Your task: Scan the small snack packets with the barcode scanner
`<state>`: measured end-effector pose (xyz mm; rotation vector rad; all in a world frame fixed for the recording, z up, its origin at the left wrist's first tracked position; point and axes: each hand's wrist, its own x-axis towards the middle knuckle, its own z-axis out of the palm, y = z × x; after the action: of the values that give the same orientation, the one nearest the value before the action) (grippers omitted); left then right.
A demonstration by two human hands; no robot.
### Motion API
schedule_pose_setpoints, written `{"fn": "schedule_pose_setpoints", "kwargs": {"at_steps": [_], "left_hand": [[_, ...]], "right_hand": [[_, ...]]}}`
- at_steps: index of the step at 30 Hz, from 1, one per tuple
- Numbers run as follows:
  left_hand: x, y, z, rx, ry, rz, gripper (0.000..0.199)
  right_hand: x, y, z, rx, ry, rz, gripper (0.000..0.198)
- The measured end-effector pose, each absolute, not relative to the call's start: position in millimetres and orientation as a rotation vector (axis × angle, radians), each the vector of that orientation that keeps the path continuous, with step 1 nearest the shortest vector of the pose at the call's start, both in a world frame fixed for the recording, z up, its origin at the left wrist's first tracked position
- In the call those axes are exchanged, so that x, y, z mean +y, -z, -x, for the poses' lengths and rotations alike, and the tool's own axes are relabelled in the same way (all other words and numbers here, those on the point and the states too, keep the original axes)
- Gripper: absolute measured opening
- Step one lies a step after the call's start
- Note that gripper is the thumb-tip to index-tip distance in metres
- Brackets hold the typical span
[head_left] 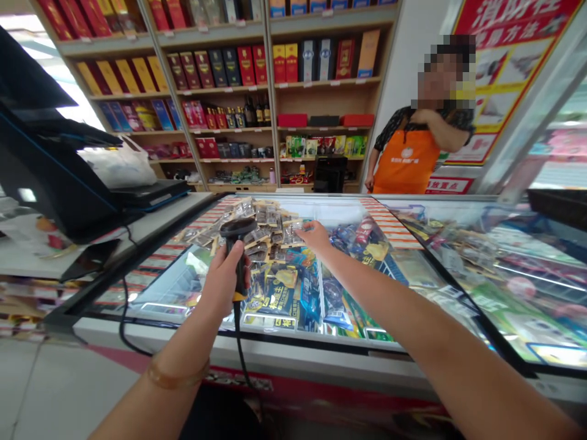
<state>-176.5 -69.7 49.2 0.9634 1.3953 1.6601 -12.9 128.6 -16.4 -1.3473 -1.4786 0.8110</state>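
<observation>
My left hand is wrapped round the handle of a black barcode scanner, whose cable hangs down over the freezer's front edge. The scanner's head is above a heap of small clear-and-tan packets piled on the freezer's glass top. At the right side of the heap, my right hand has its fingers pinched on one small packet. Through the glass below, dark blue and yellow bags show inside the freezer.
A black checkout terminal and a white plastic bag stand on the left counter. Behind the freezer are shelves of boxes and bottles. A person in an orange apron stands at the back right. Another freezer adjoins on the right.
</observation>
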Motion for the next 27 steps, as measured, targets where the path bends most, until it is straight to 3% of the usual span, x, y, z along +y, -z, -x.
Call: {"fn": "schedule_pose_setpoints", "kwargs": {"at_steps": [11,23,27], "left_hand": [[-84,-42,188,1.364,-1.672,-0.933,0.050],[-74,-41,148,1.268,-1.604,-0.987,0.048],[-61,-40,119,1.222,-1.546,-1.039,0.050]], "right_hand": [[127,16,21,-1.495,-0.686,1.391,0.028],[113,0,36,-1.554,-1.002,1.320,0.019],[113,-4,-4,-1.642,-0.883,1.318,0.018]]}}
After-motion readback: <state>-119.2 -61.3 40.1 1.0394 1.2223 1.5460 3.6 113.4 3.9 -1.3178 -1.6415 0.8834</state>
